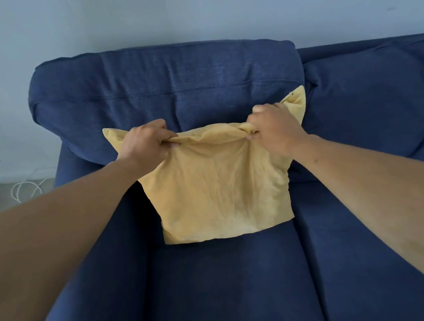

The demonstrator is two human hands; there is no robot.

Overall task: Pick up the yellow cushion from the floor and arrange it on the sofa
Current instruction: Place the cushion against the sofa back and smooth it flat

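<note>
The yellow cushion (217, 186) stands upright on the left seat of the blue sofa (223, 293), leaning against the back cushion (168, 85). My left hand (146, 142) pinches its top edge near the left corner. My right hand (274, 128) pinches the top edge near the right corner. The fabric bunches and sags between the two hands. The cushion's bottom edge rests on the seat.
The sofa's left armrest (89, 257) runs along my left forearm. A second back cushion (381, 100) fills the right side. A pale wall (185, 7) is behind the sofa. A white cable (26, 188) lies on the floor at the left.
</note>
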